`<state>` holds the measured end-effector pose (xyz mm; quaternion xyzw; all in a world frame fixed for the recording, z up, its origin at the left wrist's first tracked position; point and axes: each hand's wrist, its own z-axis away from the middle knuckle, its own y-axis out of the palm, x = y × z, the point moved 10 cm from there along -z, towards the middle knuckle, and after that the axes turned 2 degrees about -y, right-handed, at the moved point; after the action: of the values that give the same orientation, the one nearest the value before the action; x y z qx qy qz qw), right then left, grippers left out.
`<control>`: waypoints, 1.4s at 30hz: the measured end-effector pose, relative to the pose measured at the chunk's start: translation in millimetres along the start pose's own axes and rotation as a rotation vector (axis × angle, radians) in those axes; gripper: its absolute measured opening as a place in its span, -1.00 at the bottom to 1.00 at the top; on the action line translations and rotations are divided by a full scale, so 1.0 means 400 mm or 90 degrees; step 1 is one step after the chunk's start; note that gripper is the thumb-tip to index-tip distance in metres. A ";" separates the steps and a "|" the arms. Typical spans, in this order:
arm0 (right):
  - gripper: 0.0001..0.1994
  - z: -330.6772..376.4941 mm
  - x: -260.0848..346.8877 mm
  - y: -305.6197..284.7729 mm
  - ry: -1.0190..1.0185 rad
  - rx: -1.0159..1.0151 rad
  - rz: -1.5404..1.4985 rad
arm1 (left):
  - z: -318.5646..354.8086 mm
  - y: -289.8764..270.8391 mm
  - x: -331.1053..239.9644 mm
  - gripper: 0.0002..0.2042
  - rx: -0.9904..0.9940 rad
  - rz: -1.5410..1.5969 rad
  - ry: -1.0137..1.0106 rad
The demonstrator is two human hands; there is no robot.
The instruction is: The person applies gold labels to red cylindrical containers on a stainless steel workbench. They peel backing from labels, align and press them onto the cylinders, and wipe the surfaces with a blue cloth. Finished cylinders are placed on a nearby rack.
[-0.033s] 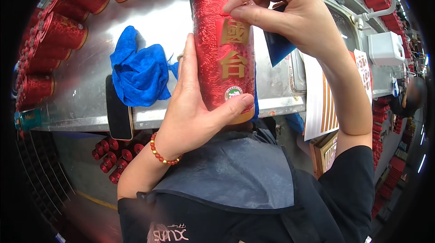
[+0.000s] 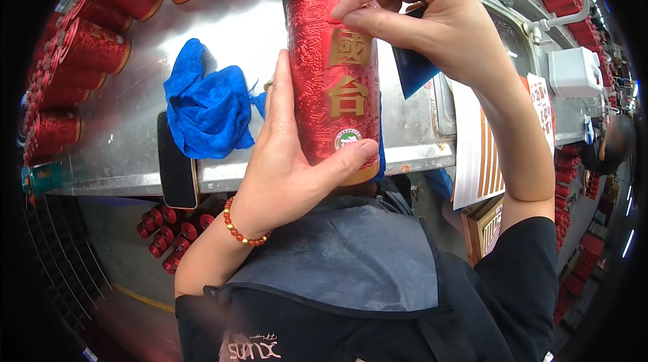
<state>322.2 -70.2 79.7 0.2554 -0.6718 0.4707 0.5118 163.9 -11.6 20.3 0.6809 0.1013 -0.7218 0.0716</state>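
Note:
A red, embossed cylindrical bottle (image 2: 310, 85) with raised gold characters and a small round white-and-green sticker (image 2: 348, 138) lies tilted in front of me at the bench edge. My left hand (image 2: 287, 166) is wrapped round its lower part, with the fingers along the left side and the thumb across the front. At the upper end, my right hand (image 2: 425, 21) bends over the bottle. Its thumb and forefinger are pinched together against the surface beside the top gold character. Whatever sits between those fingertips is hidden or too small to make out.
Left of the bottle, a crumpled blue cloth (image 2: 206, 109) partly covers a dark phone (image 2: 177, 166) on the metal bench (image 2: 145, 119). Rows of red bottles (image 2: 94, 48) line the far left. On the right are striped sticker sheets (image 2: 476, 152), a sink (image 2: 509, 38) and a white jug (image 2: 574, 73).

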 end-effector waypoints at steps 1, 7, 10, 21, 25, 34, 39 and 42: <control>-0.84 0.000 -0.004 0.001 -0.002 0.004 -0.014 | -0.001 0.001 0.003 0.15 -0.001 0.010 0.003; -0.86 -0.004 0.072 -0.006 -0.160 -0.003 0.226 | 0.003 -0.003 0.009 0.13 -0.001 0.013 -0.007; -0.86 -0.007 0.070 -0.001 -0.167 -0.003 0.214 | 0.003 -0.006 0.008 0.13 0.006 -0.002 -0.010; -0.86 -0.012 0.061 0.004 -0.139 -0.022 0.170 | 0.003 0.000 0.007 0.06 -0.008 0.064 -0.011; -0.85 -0.012 0.062 0.003 -0.144 -0.024 0.174 | 0.002 0.001 0.007 0.01 -0.013 0.054 -0.002; -0.85 -0.013 0.058 0.001 -0.133 -0.026 0.177 | -0.015 -0.004 0.000 -0.05 -0.040 0.173 -0.018; -0.85 -0.012 0.059 0.002 -0.129 -0.030 0.168 | -0.046 -0.006 -0.003 -0.14 -0.080 0.241 -0.021; -0.85 -0.013 0.059 0.002 -0.124 -0.026 0.166 | -0.049 -0.007 0.002 -0.17 -0.090 0.241 -0.022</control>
<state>315.5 -62.0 101.6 0.2003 -0.7551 0.4925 0.3836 182.2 -4.2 18.6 0.6685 0.0204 -0.6983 0.2552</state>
